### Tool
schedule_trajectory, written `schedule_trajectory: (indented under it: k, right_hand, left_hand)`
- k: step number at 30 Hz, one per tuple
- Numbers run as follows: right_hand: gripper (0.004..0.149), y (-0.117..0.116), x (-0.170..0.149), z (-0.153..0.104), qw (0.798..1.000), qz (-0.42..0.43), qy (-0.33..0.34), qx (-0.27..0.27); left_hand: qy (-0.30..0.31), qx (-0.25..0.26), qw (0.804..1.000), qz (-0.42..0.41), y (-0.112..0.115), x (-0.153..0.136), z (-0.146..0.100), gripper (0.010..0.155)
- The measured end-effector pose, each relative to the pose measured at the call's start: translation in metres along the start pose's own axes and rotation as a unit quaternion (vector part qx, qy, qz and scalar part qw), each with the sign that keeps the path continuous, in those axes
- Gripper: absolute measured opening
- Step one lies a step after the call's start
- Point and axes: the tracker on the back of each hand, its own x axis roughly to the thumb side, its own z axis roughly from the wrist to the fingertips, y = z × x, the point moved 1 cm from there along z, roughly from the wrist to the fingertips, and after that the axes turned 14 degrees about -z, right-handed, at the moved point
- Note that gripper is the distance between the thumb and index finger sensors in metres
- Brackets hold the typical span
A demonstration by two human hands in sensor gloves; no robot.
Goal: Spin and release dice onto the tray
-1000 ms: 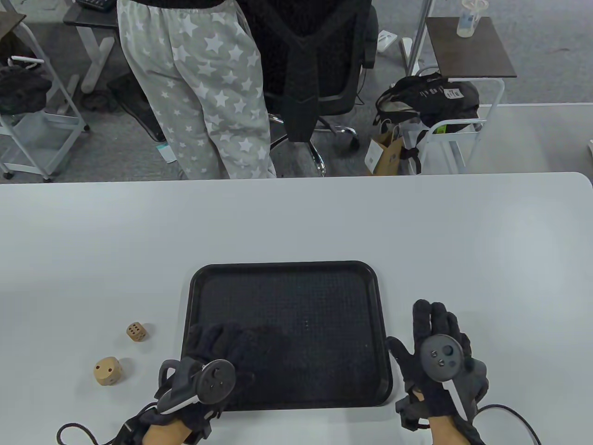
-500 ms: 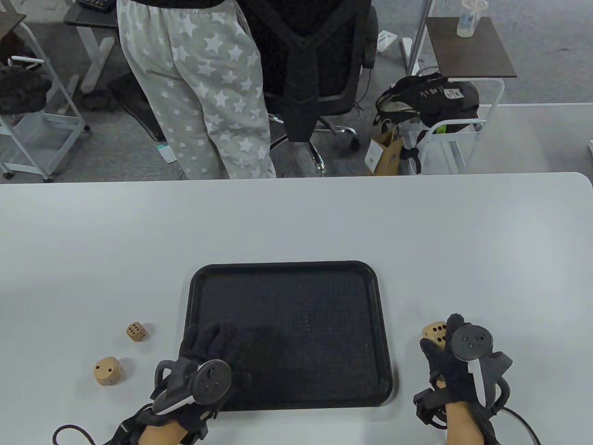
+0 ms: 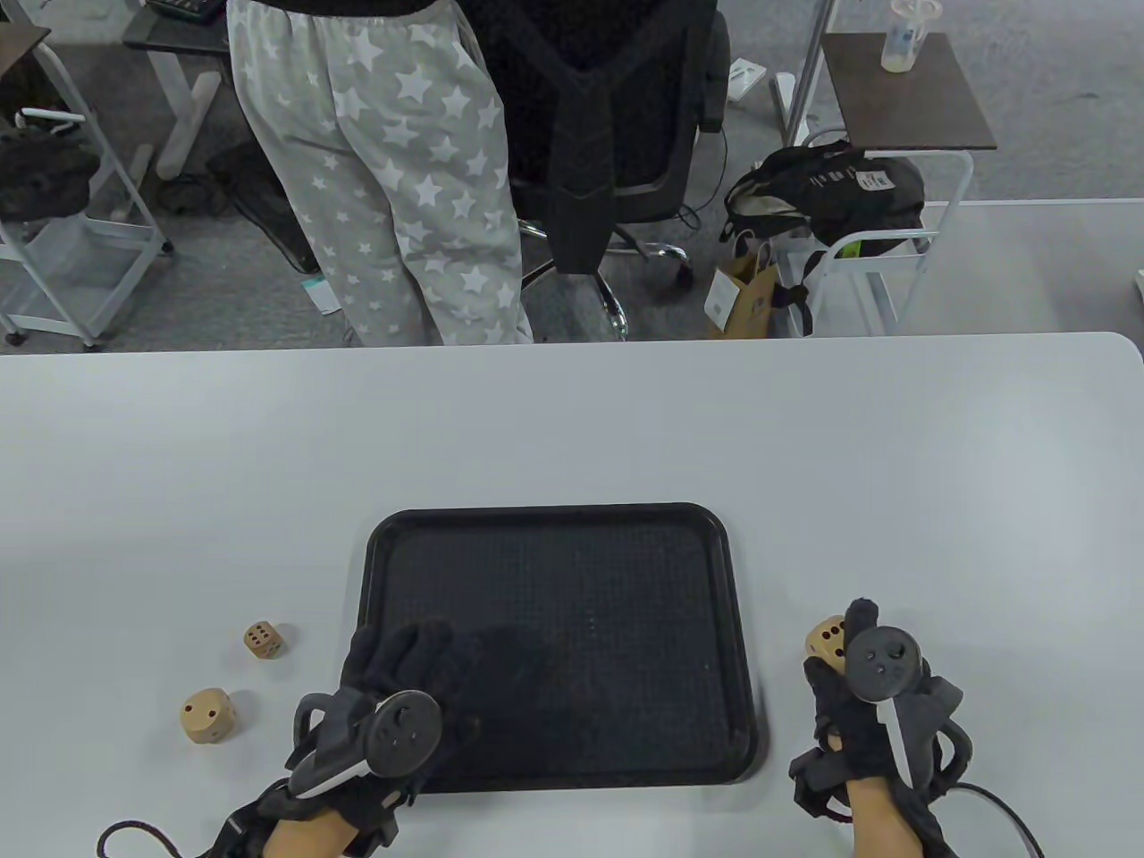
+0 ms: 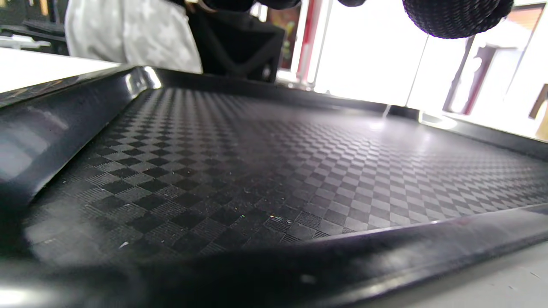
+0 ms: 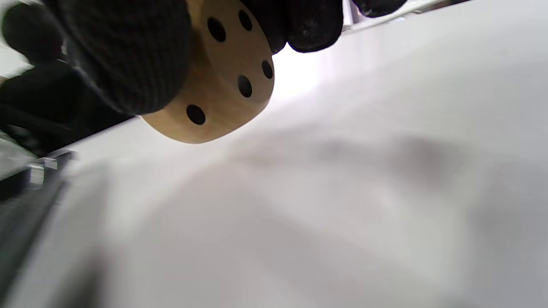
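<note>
Beyond the white table (image 3: 572, 420) stands a person in star-print trousers (image 3: 402, 179) beside a black office chair (image 3: 608, 116); a black bag (image 3: 827, 192) sits on a white cart, a bottle (image 3: 907, 36) on a brown side table (image 3: 903, 94)

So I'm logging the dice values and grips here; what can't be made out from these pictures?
- Held die: table view, the right hand and its tracker cover most faces.
- Same die: right wrist view, gloved fingers hide part of the pip face.
- Left hand: table view, black glove blends into the black tray; whether it touches is unclear.
- Two loose dice: only top and near faces show.
</note>
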Motion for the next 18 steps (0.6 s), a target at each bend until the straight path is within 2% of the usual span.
schedule_trajectory:
  k: [4, 7, 13, 18]
  right_hand:
    - [0.081, 0.015, 0.027, -0.018, 0.996, 0.013, 0.082, -0.039]
    - [0.08, 0.019, 0.052, -0.031, 0.989, -0.002, 0.142, -0.03]
    - [0.078, 0.016, 0.106, -0.057, 0.966, -0.046, 0.254, 0.006]
    - [0.077, 0.003, 0.153, -0.078, 0.928, -0.108, 0.35, 0.07]
  left_hand:
    - [-0.003, -0.003, 1.0, 0.002, 0.0, -0.001, 0.0, 0.076]
    - [-0.005, -0.003, 1.0, 0.002, -0.001, -0.002, 0.0, 0.076]
    - [-0.002, 0.002, 1.0, -0.002, -0.003, -0.002, -0.001, 0.076]
    - [-0.003, 0.004, 1.0, -0.005, -0.004, -0.004, -0.001, 0.076]
